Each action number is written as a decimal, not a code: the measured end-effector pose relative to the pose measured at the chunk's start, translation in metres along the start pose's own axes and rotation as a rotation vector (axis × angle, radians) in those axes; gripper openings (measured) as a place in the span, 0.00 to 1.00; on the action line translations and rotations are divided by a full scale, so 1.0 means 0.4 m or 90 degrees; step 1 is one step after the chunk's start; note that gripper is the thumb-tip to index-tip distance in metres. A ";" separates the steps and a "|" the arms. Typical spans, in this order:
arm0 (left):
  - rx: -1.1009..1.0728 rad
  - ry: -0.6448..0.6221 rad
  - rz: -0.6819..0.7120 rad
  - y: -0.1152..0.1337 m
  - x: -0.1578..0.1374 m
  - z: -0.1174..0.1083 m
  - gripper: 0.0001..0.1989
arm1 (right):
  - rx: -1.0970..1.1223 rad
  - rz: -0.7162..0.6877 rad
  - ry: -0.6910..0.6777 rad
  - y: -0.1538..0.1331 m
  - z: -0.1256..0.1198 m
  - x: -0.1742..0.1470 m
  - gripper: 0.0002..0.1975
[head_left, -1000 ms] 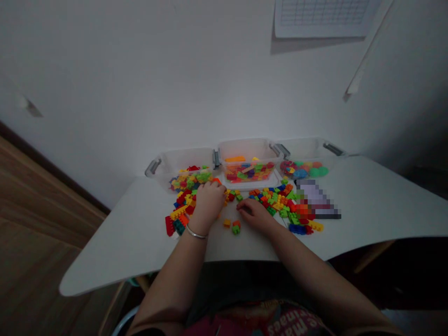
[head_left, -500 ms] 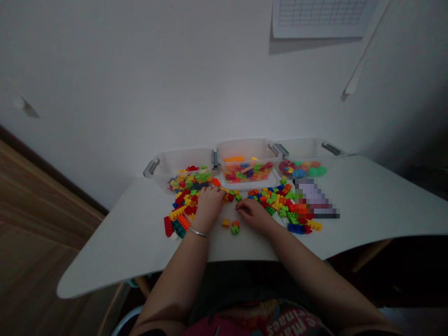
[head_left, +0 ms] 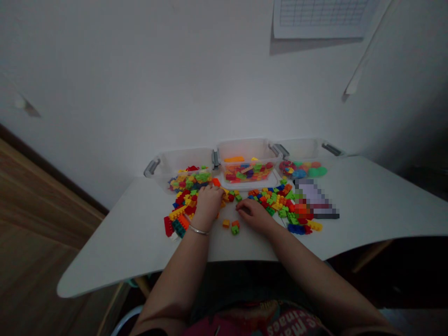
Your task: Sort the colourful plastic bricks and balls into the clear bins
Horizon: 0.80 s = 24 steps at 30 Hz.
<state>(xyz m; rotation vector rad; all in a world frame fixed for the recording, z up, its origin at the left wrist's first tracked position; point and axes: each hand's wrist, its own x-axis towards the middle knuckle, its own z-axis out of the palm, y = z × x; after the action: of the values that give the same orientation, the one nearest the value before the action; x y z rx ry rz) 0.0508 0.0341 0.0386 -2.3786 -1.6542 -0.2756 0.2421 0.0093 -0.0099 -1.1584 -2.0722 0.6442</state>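
Observation:
My left hand (head_left: 209,204) lies over the left pile of toy bricks (head_left: 182,212), fingers slightly apart and bent down among the pieces; its fingertips are partly hidden. A silver bangle circles that wrist. To the right, my right hand (head_left: 254,213) rests low over the table with fingers loosely curled and a gap at the thumb; no brick shows in it. Between the hands and nearer to me sit a small yellow-orange brick (head_left: 226,224) and a green brick (head_left: 235,230) touching an orange brick (head_left: 235,223). A second brick pile (head_left: 276,199) spreads beyond my right hand.
Three clear bins stand along the wall: the left bin (head_left: 185,158) and middle bin (head_left: 245,148) hold bricks, the right bin (head_left: 301,145) holds round colourful pieces. A blurred-out flat device (head_left: 315,198) lies right of the piles. The white table (head_left: 371,200) has a curved front edge.
My left hand has shifted very slightly left within the pile. My right hand and the loose bricks in the middle stay put.

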 end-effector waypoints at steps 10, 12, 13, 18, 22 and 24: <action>-0.247 0.077 0.016 -0.004 0.014 0.000 0.16 | 0.003 -0.007 0.006 -0.001 -0.006 0.001 0.07; -0.350 0.135 0.001 -0.003 0.020 -0.006 0.14 | 0.001 -0.009 0.005 -0.002 -0.007 0.000 0.06; -0.397 0.169 -0.014 -0.001 0.024 -0.009 0.13 | -0.001 -0.009 0.004 -0.004 -0.007 0.000 0.06; -0.603 0.252 -0.105 0.017 0.051 -0.034 0.11 | -0.007 -0.008 0.004 -0.008 -0.009 0.000 0.07; -0.667 0.279 -0.114 0.034 0.092 -0.070 0.16 | -0.006 -0.015 0.002 -0.003 -0.008 0.002 0.06; -0.573 0.323 -0.077 0.041 0.121 -0.098 0.16 | -0.013 -0.013 0.001 -0.001 -0.009 0.001 0.07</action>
<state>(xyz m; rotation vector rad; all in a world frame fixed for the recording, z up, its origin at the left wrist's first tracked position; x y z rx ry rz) 0.0818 0.0605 0.0885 -2.3761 -1.5927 -1.7949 0.2444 0.0095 -0.0071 -1.1463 -2.0918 0.6140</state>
